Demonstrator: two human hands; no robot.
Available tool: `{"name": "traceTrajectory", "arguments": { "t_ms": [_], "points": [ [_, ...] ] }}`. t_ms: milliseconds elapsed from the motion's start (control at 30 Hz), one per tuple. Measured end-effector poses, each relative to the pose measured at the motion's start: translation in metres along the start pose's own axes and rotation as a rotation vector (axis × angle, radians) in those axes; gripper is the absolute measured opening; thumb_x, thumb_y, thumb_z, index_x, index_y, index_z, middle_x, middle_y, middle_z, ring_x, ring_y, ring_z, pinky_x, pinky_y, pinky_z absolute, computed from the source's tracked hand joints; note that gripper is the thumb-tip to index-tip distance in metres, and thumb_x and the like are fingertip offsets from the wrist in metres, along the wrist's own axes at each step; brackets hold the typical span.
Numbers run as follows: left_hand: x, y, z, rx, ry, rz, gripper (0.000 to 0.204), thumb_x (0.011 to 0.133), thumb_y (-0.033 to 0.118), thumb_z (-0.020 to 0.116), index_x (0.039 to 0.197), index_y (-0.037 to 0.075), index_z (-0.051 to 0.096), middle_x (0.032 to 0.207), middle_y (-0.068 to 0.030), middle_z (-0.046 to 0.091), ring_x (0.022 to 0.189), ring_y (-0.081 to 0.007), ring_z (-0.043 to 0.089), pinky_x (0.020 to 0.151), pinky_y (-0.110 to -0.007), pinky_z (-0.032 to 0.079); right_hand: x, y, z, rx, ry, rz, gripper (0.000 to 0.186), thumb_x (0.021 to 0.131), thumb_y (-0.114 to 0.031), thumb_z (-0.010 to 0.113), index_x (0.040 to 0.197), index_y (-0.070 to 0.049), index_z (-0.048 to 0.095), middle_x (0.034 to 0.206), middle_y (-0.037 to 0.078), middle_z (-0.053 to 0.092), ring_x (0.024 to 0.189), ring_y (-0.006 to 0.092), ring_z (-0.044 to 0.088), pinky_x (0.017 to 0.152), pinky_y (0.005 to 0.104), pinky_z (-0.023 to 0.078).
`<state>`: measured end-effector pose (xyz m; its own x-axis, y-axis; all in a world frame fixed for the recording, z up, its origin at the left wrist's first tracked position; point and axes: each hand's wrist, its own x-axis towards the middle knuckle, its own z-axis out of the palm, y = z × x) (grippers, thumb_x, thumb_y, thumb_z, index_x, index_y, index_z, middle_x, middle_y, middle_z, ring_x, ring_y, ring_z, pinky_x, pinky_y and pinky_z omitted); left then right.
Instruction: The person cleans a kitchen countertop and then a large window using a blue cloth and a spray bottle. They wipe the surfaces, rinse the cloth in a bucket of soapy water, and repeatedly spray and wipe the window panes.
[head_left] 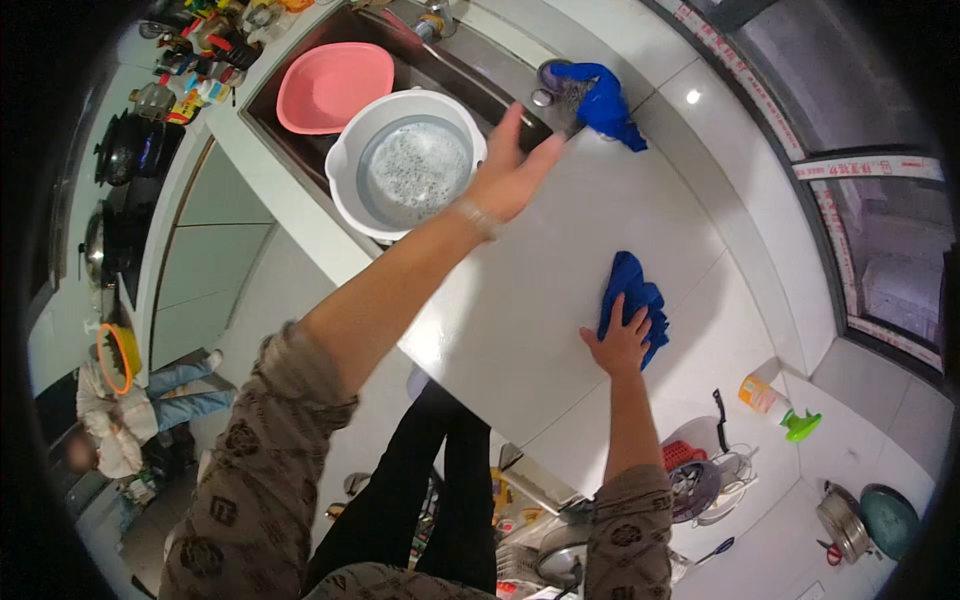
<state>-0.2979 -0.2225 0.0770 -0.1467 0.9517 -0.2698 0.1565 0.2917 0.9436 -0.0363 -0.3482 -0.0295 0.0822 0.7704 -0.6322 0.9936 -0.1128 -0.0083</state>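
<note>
Blue cloth (630, 300) lies bunched on the white desk (520, 310), right of centre, away from the sink. Right hand (618, 345) rests flat on its near edge, fingers (640, 322) spread and pressing down, not pinching; a palm hold like this suits pushing the cloth over the surface.

Left hand (510, 170) stretches forward to the sink edge, fingers extended and open, holding nothing; it hovers over or rests on the desk beside the white basin (350, 190). Contact cannot be told.

Basin sits in the sink (290, 135), with foamy water inside. Pink basin (335, 85) behind it, in the same sink.

Second blue cloth (605, 100) is draped near the tap base (548, 85) at the sink's far corner, well apart from the first.

Spray bottle (775, 405), green nozzle, lies on the desk to the right. Dish rack with utensils (700, 480) below it.
</note>
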Motion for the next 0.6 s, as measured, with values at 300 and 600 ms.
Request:
{"name": "traceTrajectory", "arguments": {
  "t_ms": [300, 600],
  "points": [
    [-0.269, -0.148, -0.140, 0.080, 0.124, -0.622, 0.055, 0.090, 0.021, 0.046, 0.138, 0.020, 0.020, 0.089, 0.0001, 0.050, 0.063, -0.0077, 0.045, 0.055, -0.022, 0.042, -0.001, 0.006, -0.009, 0.015, -0.160, -0.060, 0.090, 0.073, -0.038, 0.067, 0.140, -0.029, 0.007, 0.142, 0.025, -0.004, 0.129, 0.0462, 0.006, 0.092, 0.0611, 0.031],
    [-0.450, -0.116, -0.137, 0.671, -0.731, -0.719, 0.061, 0.082, 0.044, 0.052, 0.134, 0.017, 0.032, 0.127, -0.0190, 0.043, 0.114, -0.0358, 0.043, 0.092, -0.044, 0.036, -0.037, -0.085, 0.029, -0.055, 0.039, -0.056, 0.068, 0.078, -0.020, 0.057, 0.136, -0.027, 0.022, 0.140, 0.020, 0.014, 0.124, 0.0408, 0.024, 0.085, 0.0619, 0.037]
  ]
}}
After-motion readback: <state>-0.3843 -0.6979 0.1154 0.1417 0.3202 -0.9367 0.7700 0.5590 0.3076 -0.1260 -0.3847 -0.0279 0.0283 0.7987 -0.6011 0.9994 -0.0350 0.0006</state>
